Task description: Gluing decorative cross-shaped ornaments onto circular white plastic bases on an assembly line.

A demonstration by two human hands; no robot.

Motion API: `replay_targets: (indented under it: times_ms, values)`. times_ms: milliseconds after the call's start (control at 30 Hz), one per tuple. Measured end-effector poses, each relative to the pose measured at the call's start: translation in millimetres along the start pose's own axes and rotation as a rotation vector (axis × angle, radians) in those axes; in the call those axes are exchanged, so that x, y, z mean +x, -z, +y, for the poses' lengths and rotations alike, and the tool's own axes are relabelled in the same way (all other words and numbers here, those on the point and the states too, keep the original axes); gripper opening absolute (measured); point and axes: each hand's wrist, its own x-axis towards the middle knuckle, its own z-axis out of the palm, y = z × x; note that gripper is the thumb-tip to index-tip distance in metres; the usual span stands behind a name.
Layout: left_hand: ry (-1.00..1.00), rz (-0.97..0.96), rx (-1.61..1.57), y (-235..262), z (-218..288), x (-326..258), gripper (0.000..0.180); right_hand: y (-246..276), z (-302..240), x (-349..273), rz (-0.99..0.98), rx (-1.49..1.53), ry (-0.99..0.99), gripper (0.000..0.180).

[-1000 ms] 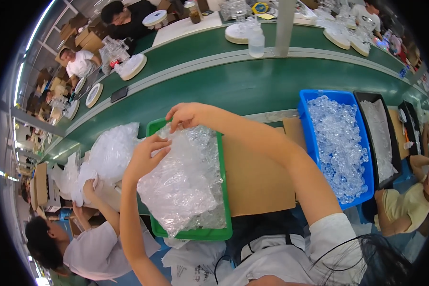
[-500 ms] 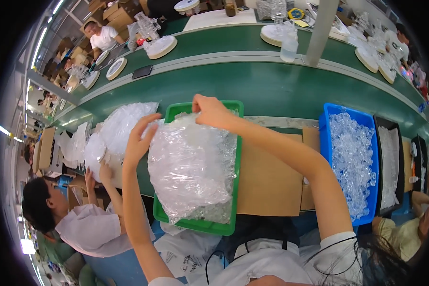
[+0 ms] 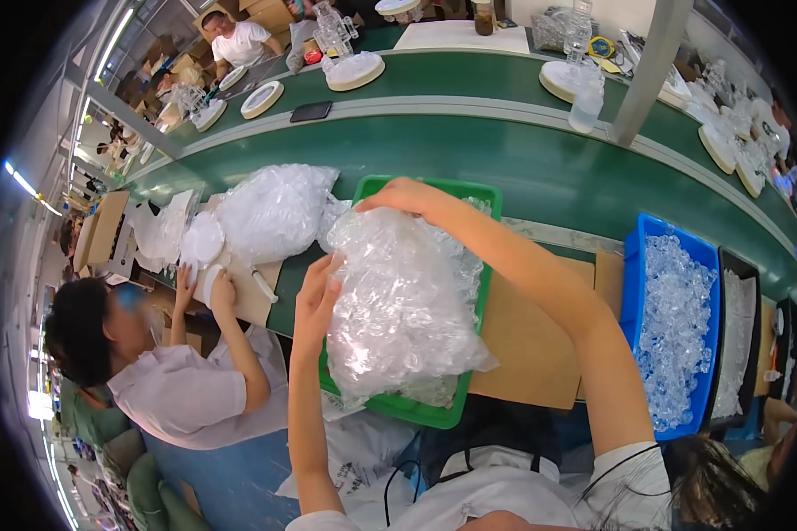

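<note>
We see the green tray (image 3: 438,416) at the centre, the clear plastic bag (image 3: 403,305) lying across it, overhanging toward four o'clock. Our right hand (image 3: 400,196) curls over the bag's twelve-o'clock edge, our left (image 3: 317,296) at ten; we cannot tell whether either pinches film. Snagging film could drag loose clear pieces (image 3: 467,257) out.

Left fingers (image 3: 317,273) at clear bag (image 3: 403,305), right fingers (image 3: 390,196) at top, green tray (image 3: 447,418) beneath

Downward head view (rim unclear)
</note>
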Motion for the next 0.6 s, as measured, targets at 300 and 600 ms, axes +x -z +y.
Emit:
replay_targets:
  times_ms: [300,600]
  values:
    - [0.165,0.066,-0.311,8.9,-35.4,49.5,0.042,-22.6,17.9,12.5,0.145,0.169,0.296,0.027]
    - [0.058,-0.249,-0.065,3.7,-25.9,46.1,0.032,-6.3,8.7,33.2,-0.254,-0.057,0.025,0.035]
